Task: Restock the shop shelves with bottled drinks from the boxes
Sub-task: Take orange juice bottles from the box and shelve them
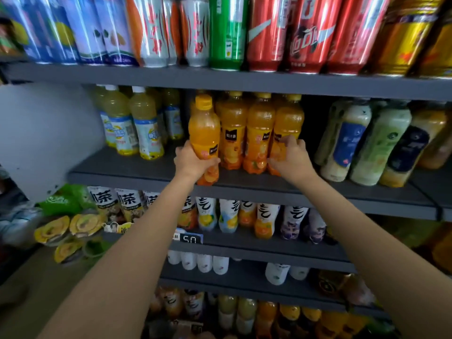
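A person stands at a drinks shelf [137,171]. The left hand [193,160] grips an orange bottle [204,133] upright at the shelf's front edge, left of a row [259,133] of matching bottles. The right hand [291,155] curls round the rightmost bottle [288,123] of that row. Restocking looks well underway, with bare shelf left of the row. No boxes are visible.

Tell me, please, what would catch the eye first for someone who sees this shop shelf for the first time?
First the row of bright orange juice bottles in the middle of the second shelf, where the left hand grips one bottle at the row's left end and the right hand holds the rightmost one. Next come the tall red cans on the top shelf, right of a green can.
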A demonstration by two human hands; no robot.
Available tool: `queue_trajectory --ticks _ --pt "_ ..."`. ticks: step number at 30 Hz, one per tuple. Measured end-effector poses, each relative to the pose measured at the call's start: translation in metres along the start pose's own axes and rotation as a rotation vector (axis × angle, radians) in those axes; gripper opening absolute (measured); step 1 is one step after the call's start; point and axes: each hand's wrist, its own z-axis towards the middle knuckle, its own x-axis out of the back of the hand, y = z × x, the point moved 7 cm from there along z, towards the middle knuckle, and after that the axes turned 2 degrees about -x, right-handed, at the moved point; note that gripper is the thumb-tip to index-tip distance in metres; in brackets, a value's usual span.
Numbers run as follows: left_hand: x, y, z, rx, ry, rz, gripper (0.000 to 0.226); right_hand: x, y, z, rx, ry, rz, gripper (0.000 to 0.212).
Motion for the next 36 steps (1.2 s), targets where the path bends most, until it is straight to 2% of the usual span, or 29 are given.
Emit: queue_trajectory --ticks 4,9,15,18,20,23,25,29,33,36 --pt "-0.01 -0.001 0.027 0.01 -0.003 0.034 0.076 -0.028 -0.009 0.008 0.007 0.015 -0.041 0.057" --pt "-0.022 0.005 0.048 -0.048 0.014 0.2 0.065 -0.039 -0.018 0.007 0.069 0.047 -0.059 0.058" --pt "-0.026 0.006 0.055 -0.066 0.046 0.253 0.066 -0.033 -0.012 0.004 0.104 0.089 -0.063 0.052" --pt "-0.028 0.004 0.045 -0.071 0.047 0.197 0.066 -0.031 -0.007 0.0 0.123 0.12 -0.04 0.048" --pt "-0.022 -0.002 0.028 -0.108 0.111 0.113 0.06 -0.032 -0.008 -0.007 0.158 0.132 -0.038 0.044" --pt "-0.001 -0.023 -0.019 -0.23 0.288 0.051 0.039 -0.039 -0.01 -0.024 0.24 0.119 -0.035 0.038" --pt "0.009 -0.052 -0.056 -0.218 0.272 0.035 0.031 -0.051 -0.011 -0.038 0.268 0.062 0.017 0.034" --pt "0.032 -0.141 -0.135 0.042 0.137 0.145 0.031 -0.096 -0.011 -0.08 0.284 -0.174 0.104 0.033" --pt "0.048 -0.224 -0.214 0.331 -0.149 0.28 0.036 -0.177 0.004 -0.13 0.204 -0.52 0.058 0.032" --pt "0.071 -0.277 -0.269 0.471 -0.199 0.33 0.036 -0.244 0.022 -0.177 0.095 -0.751 -0.026 0.034"
